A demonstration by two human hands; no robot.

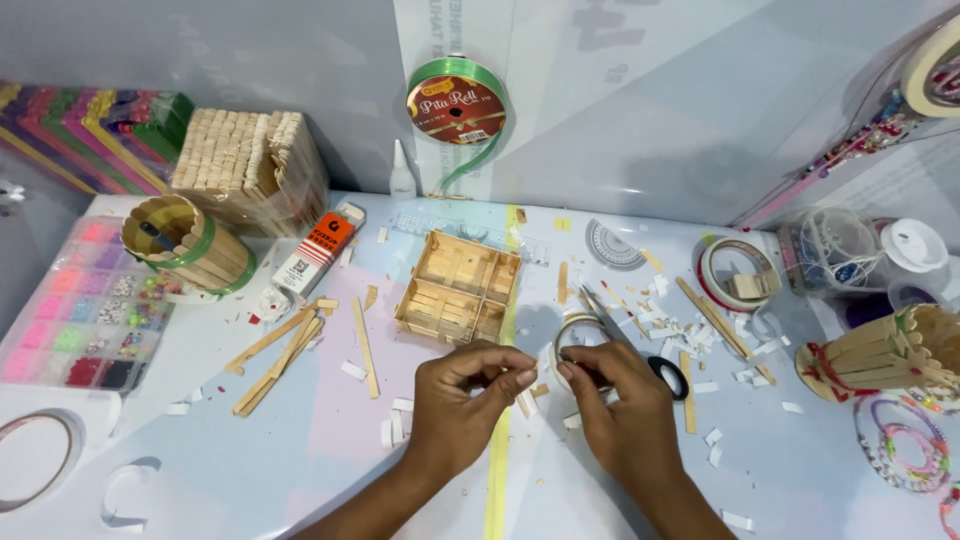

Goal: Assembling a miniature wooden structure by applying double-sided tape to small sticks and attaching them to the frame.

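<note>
Two hands together: left hand (462,392) and right hand (617,400) pinching a tape roll (572,338) between fingertips, scissors (610,325) alongside.

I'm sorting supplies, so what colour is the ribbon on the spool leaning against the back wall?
Green ribbon spool with a dark red centre label, clear in the head view.

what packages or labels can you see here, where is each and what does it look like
Ribbon spool label: on the back wall, round, red and gold, ringed by green ribbon.
Glue tube: lying on the table left of the stick box, flat, orange and white with a black band.
Wrapped stick bundle: back left, blocky, pale wood in clear plastic.
Bead organiser: far left, clear, holding pink beads.
</note>
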